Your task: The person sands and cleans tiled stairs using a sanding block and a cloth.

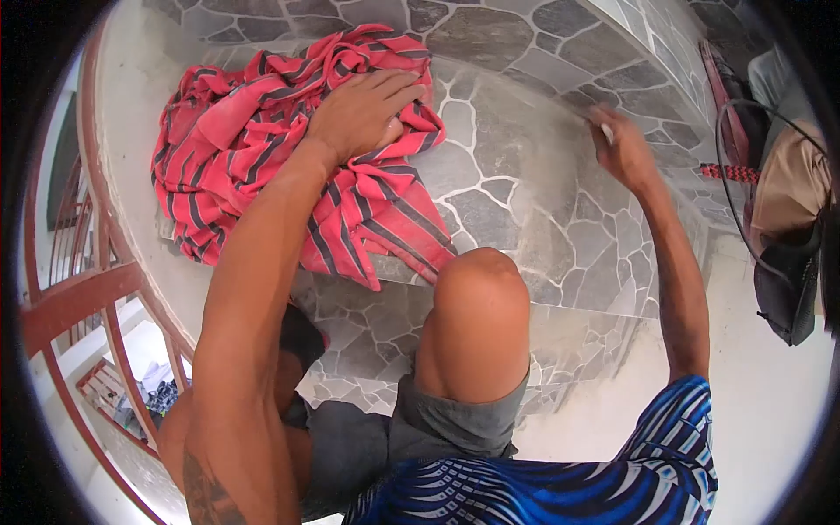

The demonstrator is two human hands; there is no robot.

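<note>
Pressing my flat, open left hand [367, 109] on soft, limp red-striped cloth [289, 144], best gathered by its folds, while my right hand [623, 149] pinches something small.

We see bright, even daylight with soft shadows. Fisheye distortion bends the edges into a dark round vignette. The right hand [623, 149] is motion-blurred, and pale floor [770, 394] at right is washed out.

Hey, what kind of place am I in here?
Probably an outdoor home washing spot on a raised landing: a grey stone-pattern tiled slab, a red-and-grey striped cloth spread under your left hand, and a red metal railing alongside.
</note>
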